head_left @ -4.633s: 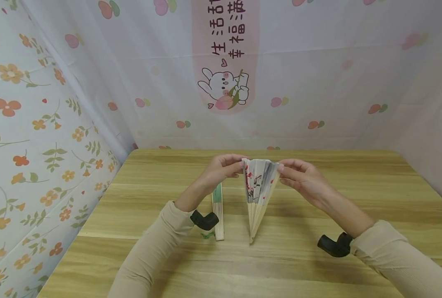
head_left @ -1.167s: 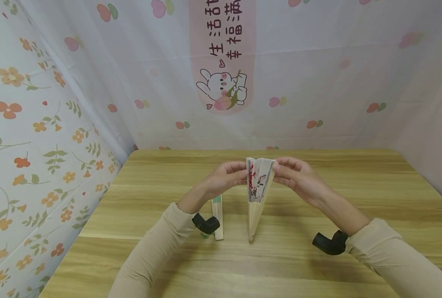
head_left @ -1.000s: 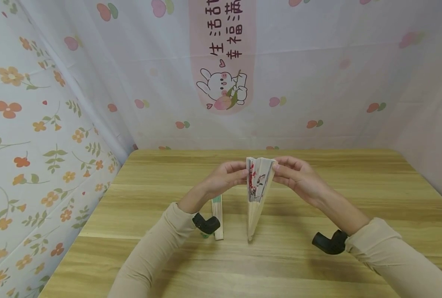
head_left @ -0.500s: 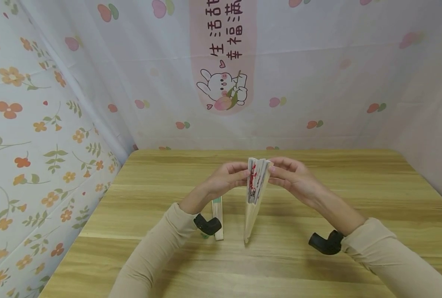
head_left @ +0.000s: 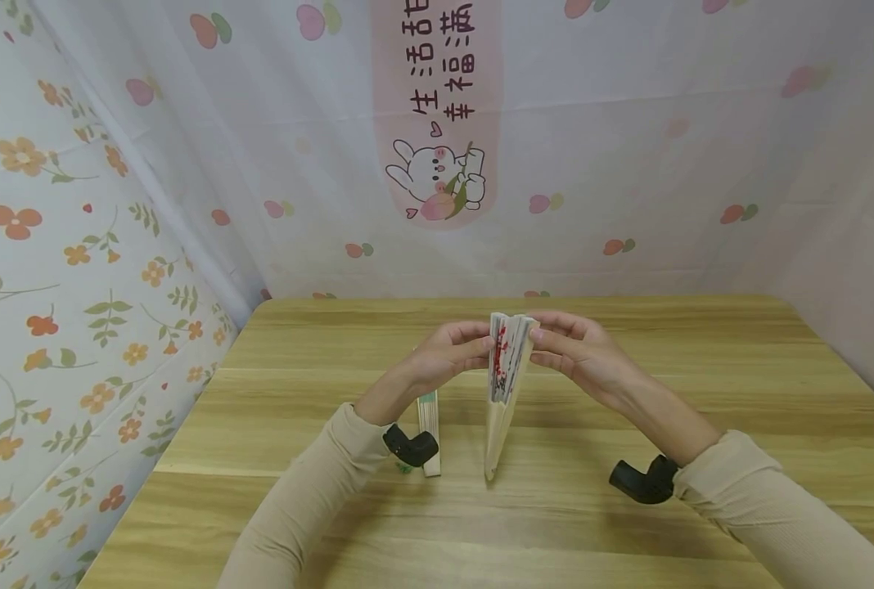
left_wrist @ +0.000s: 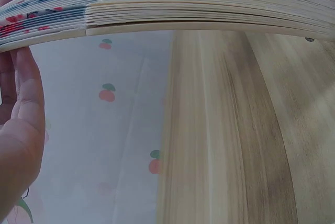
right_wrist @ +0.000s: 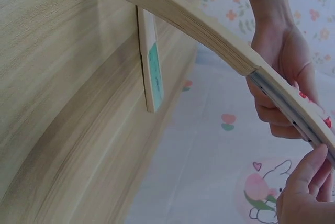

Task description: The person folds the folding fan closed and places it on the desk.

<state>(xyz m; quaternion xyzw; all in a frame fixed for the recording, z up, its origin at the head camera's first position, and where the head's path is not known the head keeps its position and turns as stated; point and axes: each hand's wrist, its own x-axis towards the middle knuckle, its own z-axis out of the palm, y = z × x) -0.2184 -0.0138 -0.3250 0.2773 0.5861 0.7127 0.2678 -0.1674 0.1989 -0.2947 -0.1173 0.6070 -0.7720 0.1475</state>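
A folding fan (head_left: 499, 421) with pale wooden ribs and a white leaf painted with red blossoms stands nearly folded, pivot end down. My left hand (head_left: 448, 356) holds its left side near the top, thumb in front. On the opposite edge, my right hand (head_left: 584, 350) pinches the outer rib between thumb and fingers. The left wrist view shows the fan's ribs (left_wrist: 209, 4) stacked close, with a small gap between two bundles. Whether the pivot touches the table cannot be told. Left of it lies a second, folded fan (head_left: 430, 429) with a green leaf, partly hidden by my left arm.
Both fans are over a wooden table (head_left: 628, 540). A green tassel (head_left: 404, 468) lies beside the folded fan. Behind the table hangs a white printed curtain (head_left: 599, 164), with a flowered cloth (head_left: 54, 270) on the left. Black curved pieces (head_left: 643, 481) sit at both wrists.
The painted fan has narrowed from a partly spread wedge to almost folded. My right hand has moved left, towards my left hand. In the last half second almost nothing differs.
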